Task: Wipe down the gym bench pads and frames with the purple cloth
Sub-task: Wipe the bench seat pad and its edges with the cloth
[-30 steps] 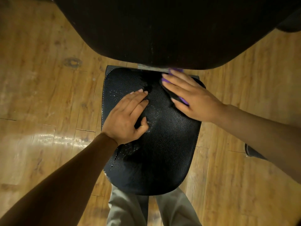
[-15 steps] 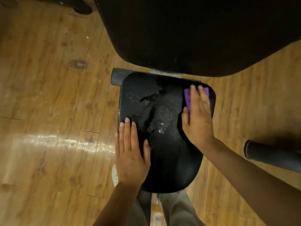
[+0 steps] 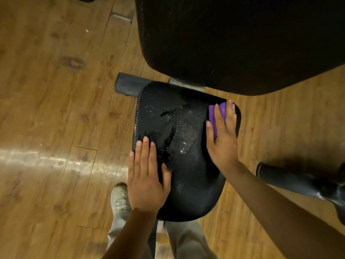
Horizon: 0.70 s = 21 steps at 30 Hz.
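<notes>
The black textured seat pad (image 3: 188, 165) of the gym bench lies below me, wet with droplets and streaks in its middle. My right hand (image 3: 223, 135) presses flat on the purple cloth (image 3: 212, 116) at the pad's far right corner; most of the cloth is hidden under the palm. Flat on the pad's left edge rests my left hand (image 3: 147, 176), fingers together and holding nothing. The large black back pad (image 3: 233, 40) fills the upper right. A grey metal bracket (image 3: 186, 85) shows between the two pads.
Wooden plank floor (image 3: 56, 109) surrounds the bench. A dark frame tube end (image 3: 128, 85) sticks out left of the seat pad, and a black frame foot (image 3: 291, 180) lies at the right. My light shoe (image 3: 119, 200) and grey trousers stand under the pad's near end.
My right hand has slid the cloth from the pad's middle top to its far right corner. My left hand has moved from the pad's centre back to its left edge.
</notes>
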Each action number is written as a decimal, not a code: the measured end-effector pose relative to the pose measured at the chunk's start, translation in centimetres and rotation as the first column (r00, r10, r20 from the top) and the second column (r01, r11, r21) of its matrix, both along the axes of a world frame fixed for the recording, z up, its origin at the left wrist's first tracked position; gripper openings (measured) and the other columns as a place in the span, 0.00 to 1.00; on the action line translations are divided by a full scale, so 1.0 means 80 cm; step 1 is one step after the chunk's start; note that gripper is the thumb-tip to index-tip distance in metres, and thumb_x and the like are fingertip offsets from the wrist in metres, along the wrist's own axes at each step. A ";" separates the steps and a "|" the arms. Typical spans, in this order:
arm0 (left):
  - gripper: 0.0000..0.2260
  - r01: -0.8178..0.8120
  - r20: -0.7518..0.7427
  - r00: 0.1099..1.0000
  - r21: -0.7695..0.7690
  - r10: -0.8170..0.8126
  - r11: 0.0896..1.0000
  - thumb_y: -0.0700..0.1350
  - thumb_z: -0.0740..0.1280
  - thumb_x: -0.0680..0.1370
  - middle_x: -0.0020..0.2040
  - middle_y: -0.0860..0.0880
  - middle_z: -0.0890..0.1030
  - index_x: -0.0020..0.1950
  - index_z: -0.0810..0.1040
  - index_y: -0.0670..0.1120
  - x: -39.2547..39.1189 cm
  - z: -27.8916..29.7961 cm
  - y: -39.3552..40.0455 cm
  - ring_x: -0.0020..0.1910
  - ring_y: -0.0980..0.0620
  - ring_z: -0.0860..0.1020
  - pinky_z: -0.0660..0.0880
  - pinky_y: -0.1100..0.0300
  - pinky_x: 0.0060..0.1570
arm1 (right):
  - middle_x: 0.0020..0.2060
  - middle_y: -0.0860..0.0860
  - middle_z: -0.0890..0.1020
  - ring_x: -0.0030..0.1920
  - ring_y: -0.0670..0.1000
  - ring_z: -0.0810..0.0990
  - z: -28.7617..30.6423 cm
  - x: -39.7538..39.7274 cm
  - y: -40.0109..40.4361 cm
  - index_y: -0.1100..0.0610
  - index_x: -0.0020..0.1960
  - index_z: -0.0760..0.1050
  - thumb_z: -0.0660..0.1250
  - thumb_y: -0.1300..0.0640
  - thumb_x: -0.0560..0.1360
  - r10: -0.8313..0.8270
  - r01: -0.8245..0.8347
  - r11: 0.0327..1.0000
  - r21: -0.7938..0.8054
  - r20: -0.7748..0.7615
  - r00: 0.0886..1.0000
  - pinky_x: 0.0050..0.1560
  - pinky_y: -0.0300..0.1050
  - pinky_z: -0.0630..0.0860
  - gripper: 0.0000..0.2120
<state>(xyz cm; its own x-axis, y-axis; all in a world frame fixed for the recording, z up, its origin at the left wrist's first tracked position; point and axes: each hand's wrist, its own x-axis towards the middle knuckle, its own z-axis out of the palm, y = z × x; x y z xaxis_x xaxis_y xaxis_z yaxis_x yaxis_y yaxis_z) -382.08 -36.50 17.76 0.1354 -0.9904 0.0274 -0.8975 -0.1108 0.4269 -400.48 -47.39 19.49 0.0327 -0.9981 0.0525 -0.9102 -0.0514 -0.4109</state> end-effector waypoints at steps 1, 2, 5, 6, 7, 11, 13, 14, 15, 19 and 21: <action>0.25 0.000 -0.006 1.000 -0.010 0.000 1.000 0.48 0.56 0.79 0.76 0.41 0.62 0.74 0.65 0.37 0.000 0.000 0.000 0.77 0.45 0.58 0.56 0.47 0.75 | 0.75 0.61 0.57 0.76 0.58 0.52 -0.005 0.007 -0.006 0.61 0.73 0.63 0.57 0.57 0.81 0.077 -0.077 0.997 -0.031 0.000 0.997 0.73 0.59 0.59 0.21; 0.25 0.001 -0.009 1.000 -0.018 -0.001 1.000 0.47 0.57 0.79 0.76 0.41 0.62 0.74 0.65 0.37 0.000 0.000 0.000 0.76 0.45 0.58 0.56 0.47 0.75 | 0.74 0.61 0.59 0.76 0.59 0.56 -0.008 0.015 -0.014 0.63 0.72 0.66 0.58 0.59 0.81 0.153 -0.152 0.987 -0.056 0.005 0.988 0.71 0.59 0.62 0.20; 0.25 0.002 -0.003 1.000 -0.032 -0.002 1.000 0.47 0.57 0.78 0.76 0.41 0.63 0.73 0.66 0.37 -0.001 -0.001 0.000 0.76 0.44 0.59 0.56 0.47 0.75 | 0.71 0.62 0.65 0.73 0.61 0.63 -0.009 0.044 -0.049 0.63 0.69 0.70 0.60 0.63 0.80 0.321 -0.316 0.943 -0.103 0.040 0.946 0.69 0.57 0.68 0.18; 0.25 0.005 -0.001 1.000 -0.034 -0.005 0.999 0.47 0.57 0.78 0.75 0.41 0.63 0.73 0.66 0.37 -0.001 -0.001 0.000 0.76 0.44 0.59 0.56 0.47 0.75 | 0.71 0.62 0.67 0.72 0.62 0.64 -0.007 0.059 -0.063 0.63 0.68 0.71 0.60 0.63 0.79 0.382 -0.376 0.921 -0.102 0.052 0.923 0.68 0.57 0.68 0.18; 0.25 0.008 0.002 1.000 -0.035 -0.008 0.999 0.47 0.57 0.78 0.75 0.41 0.63 0.73 0.66 0.37 -0.002 -0.002 0.000 0.76 0.44 0.59 0.56 0.47 0.75 | 0.70 0.62 0.67 0.72 0.62 0.65 -0.006 0.076 -0.077 0.63 0.68 0.71 0.61 0.62 0.79 0.452 -0.445 0.891 -0.092 0.068 0.890 0.68 0.57 0.69 0.18; 0.25 0.004 0.010 1.000 -0.035 -0.004 0.999 0.47 0.56 0.79 0.75 0.40 0.63 0.73 0.66 0.36 -0.002 -0.002 0.000 0.76 0.44 0.59 0.55 0.47 0.75 | 0.72 0.60 0.66 0.73 0.61 0.62 -0.004 0.145 -0.117 0.61 0.69 0.70 0.61 0.63 0.78 0.653 -0.653 0.756 -0.034 0.105 0.750 0.70 0.56 0.66 0.19; 0.25 -0.001 0.007 1.000 -0.041 0.002 0.999 0.47 0.57 0.78 0.75 0.40 0.64 0.72 0.67 0.36 -0.001 -0.002 -0.001 0.76 0.44 0.60 0.56 0.47 0.75 | 0.73 0.57 0.64 0.74 0.59 0.60 0.000 0.143 -0.120 0.59 0.71 0.67 0.61 0.65 0.77 0.669 -0.673 0.740 0.013 0.093 0.737 0.72 0.54 0.64 0.23; 0.25 -0.004 0.002 1.000 -0.046 0.004 0.999 0.46 0.57 0.78 0.75 0.40 0.64 0.72 0.67 0.36 -0.001 -0.002 -0.001 0.76 0.44 0.60 0.56 0.47 0.75 | 0.74 0.56 0.62 0.74 0.57 0.59 0.002 0.127 -0.117 0.58 0.73 0.65 0.61 0.67 0.76 0.656 -0.660 0.750 0.040 0.080 0.750 0.73 0.52 0.63 0.25; 0.25 -0.005 -0.002 1.000 -0.050 0.005 0.999 0.46 0.57 0.78 0.75 0.40 0.65 0.72 0.67 0.36 -0.001 -0.002 -0.001 0.76 0.44 0.60 0.56 0.47 0.75 | 0.75 0.56 0.61 0.75 0.57 0.59 0.006 0.105 -0.111 0.57 0.73 0.64 0.60 0.67 0.76 0.631 -0.634 0.771 0.061 0.067 0.773 0.73 0.52 0.63 0.26; 0.25 -0.001 -0.003 1.000 -0.033 0.001 0.999 0.47 0.57 0.77 0.75 0.41 0.64 0.73 0.66 0.37 -0.001 -0.002 -0.001 0.76 0.44 0.59 0.56 0.46 0.75 | 0.74 0.58 0.60 0.75 0.57 0.60 0.016 -0.003 -0.073 0.60 0.74 0.63 0.53 0.67 0.75 0.525 -0.527 0.846 0.079 0.040 0.850 0.71 0.56 0.65 0.26; 0.25 0.003 0.000 1.000 -0.034 -0.003 0.999 0.46 0.57 0.77 0.75 0.40 0.63 0.73 0.66 0.37 -0.001 -0.003 -0.001 0.76 0.44 0.59 0.57 0.46 0.74 | 0.75 0.58 0.59 0.76 0.54 0.57 0.018 -0.027 -0.057 0.61 0.74 0.61 0.56 0.70 0.76 0.513 -0.518 0.849 0.099 0.072 0.855 0.73 0.54 0.62 0.27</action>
